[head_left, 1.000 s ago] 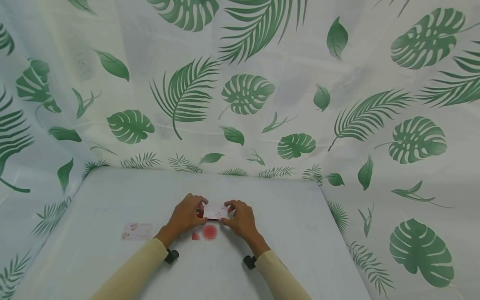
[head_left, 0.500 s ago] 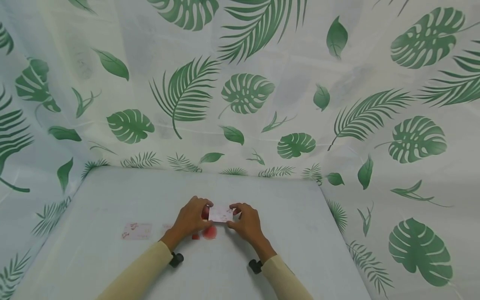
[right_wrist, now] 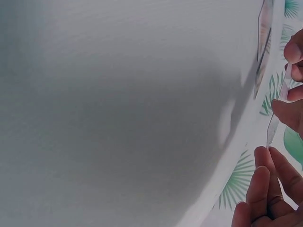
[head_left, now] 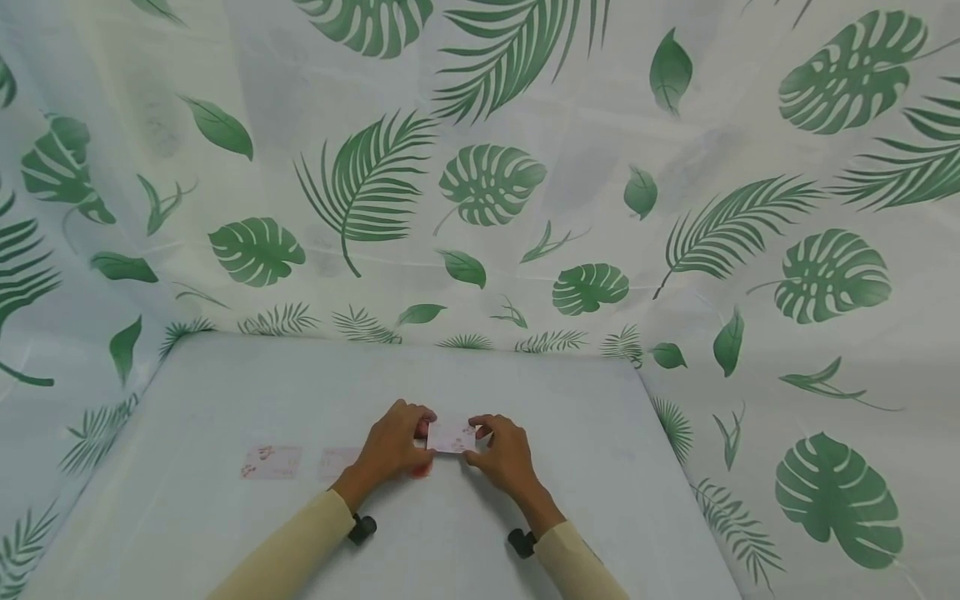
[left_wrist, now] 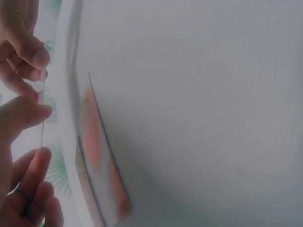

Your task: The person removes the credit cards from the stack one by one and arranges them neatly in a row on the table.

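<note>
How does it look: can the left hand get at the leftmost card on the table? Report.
Probably not as it stands: the left hand pinches the held card. If freed, it likely could; only a flat card lies between it and the leftmost card.

Between left hand (head_left: 393, 437) on its left edge and right hand (head_left: 504, 452) on its right, above the table (head_left: 600, 483): held card (head_left: 451, 436). On the table, well to the left, outer card (head_left: 271, 462); just right of that, inner card (head_left: 337, 461), partly behind the left wrist. Farther right, round patch (head_left: 422, 471), partly covered by the left hand. Behind the table and along both sides, wall sheeting (head_left: 480, 250). Below each hand, beside the wrist, left camera (head_left: 363, 528) and right camera (head_left: 522, 542).
</note>
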Tool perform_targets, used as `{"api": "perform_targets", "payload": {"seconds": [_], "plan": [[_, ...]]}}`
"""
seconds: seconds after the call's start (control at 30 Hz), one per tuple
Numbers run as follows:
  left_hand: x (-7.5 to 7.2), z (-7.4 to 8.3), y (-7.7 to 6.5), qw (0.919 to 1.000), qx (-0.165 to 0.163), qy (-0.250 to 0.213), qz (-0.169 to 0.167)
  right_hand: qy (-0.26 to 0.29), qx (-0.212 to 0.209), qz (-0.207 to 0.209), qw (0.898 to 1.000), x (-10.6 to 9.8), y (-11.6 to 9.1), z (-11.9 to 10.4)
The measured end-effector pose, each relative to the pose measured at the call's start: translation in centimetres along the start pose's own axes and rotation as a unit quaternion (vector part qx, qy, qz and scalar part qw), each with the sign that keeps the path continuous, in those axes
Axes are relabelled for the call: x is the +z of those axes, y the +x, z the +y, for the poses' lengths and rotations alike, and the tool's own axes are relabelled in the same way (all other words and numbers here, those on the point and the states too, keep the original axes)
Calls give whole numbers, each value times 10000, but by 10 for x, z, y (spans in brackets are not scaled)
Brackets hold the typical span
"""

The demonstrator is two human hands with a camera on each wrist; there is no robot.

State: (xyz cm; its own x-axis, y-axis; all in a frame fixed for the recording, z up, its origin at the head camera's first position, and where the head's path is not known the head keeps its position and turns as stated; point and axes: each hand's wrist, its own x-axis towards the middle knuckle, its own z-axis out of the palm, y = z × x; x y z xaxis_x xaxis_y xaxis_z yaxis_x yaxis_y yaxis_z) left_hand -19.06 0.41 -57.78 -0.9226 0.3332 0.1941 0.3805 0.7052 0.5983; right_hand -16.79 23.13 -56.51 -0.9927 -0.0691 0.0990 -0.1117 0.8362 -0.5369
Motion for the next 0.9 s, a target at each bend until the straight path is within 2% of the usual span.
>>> {"api": "perform_targets", "payload": {"seconds": [0.27, 0.43, 0.9], "plan": [[11, 3, -5, 9997, 165, 119, 107, -71, 159, -100, 9998, -1, -7, 5], [16, 6, -8, 9994, 284, 177, 56, -68, 171, -151, 9997, -1, -12, 10], [24, 15, -11, 9998, 189, 32, -111, 12, 177, -228, 9996, -6, -23, 20]]}}
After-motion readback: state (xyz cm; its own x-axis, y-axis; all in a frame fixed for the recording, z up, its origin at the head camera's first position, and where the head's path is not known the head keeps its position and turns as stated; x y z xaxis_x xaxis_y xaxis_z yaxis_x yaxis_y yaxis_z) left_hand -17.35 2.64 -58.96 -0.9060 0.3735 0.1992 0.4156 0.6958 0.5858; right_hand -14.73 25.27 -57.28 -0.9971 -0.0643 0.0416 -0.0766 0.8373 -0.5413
